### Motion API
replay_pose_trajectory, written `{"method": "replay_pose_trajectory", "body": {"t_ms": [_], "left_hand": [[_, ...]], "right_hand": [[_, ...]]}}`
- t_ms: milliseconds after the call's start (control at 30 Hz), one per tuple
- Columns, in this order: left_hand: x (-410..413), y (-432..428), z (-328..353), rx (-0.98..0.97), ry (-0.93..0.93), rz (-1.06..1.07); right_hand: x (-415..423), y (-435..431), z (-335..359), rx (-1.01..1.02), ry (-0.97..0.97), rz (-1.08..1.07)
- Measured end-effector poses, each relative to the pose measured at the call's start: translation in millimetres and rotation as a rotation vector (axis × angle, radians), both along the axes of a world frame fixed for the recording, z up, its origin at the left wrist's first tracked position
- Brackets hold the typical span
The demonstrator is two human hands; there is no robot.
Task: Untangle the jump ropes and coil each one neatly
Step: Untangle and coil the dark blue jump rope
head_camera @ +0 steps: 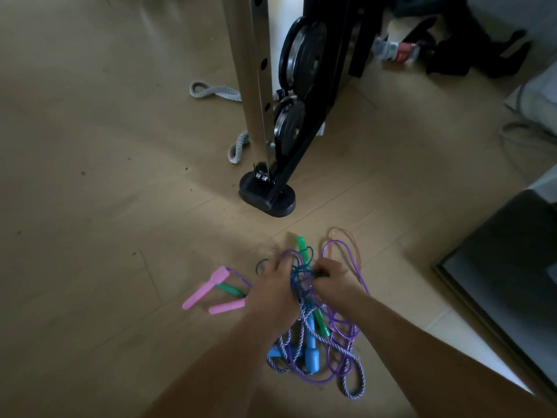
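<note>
A tangle of jump ropes (313, 342) lies on the floor in front of me. It mixes a thin purple cord (346, 260), a dark green cord, and a braided blue-and-white rope (352, 357). Two pink handles (202, 292) lie to the left, with a green handle (230, 289) between them. Another green handle (301, 244) points away at the top, and blue handles (310, 354) lie low in the pile. My left hand (274, 292) grips cords at the knot's left side. My right hand (333, 277) pinches cords at its top right.
A metal rack post on a black foot (266, 197) with weight plates (304, 55) stands just beyond the ropes. A grey rope (215, 92) loops behind it. A dark framed panel (506, 267) lies at right, with a bottle (398, 51) and dark clutter at the far right.
</note>
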State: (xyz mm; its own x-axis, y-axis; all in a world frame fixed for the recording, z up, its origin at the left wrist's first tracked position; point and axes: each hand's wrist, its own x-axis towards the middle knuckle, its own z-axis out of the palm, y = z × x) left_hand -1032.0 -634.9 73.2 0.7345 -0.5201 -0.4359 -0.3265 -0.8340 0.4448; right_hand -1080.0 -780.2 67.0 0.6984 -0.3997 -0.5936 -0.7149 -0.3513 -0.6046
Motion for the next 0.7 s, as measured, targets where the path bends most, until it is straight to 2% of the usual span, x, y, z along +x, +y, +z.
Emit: {"method": "replay_pose_trajectory", "body": {"t_ms": [33,133,233,333,400,467,533,600,700], "left_hand": [[2,-3,12,-0.046,-0.021,-0.02],[7,-11,54,-0.104,0.103,-0.078],[8,-10,93,-0.172,0.132,-0.067],[10,-9,143,-0.179,0.156,-0.139],[16,-14,191,-0.181,0.021,-0.202],[21,-18,238,-0.304,-0.161,-0.193],[18,-18,275,-0.549,-0.198,-0.089],[7,-19,294,-0.76,-0.134,0.004],[-9,-25,286,-0.817,-0.104,-0.076]], "right_hand": [[4,-1,18,0.027,-0.039,0.006],[13,-6,84,0.04,-0.155,-0.02],[17,-13,144,0.083,-0.286,-0.196],[15,-22,199,-0.004,-0.392,-0.267],[6,-33,227,-0.184,-0.326,-0.169],[-8,-42,251,-0.291,-0.198,-0.038],[-22,-46,270,-0.148,-0.145,-0.043],[-33,-45,283,0.019,-0.214,-0.149],[-42,-36,295,0.057,-0.343,-0.109]]}}
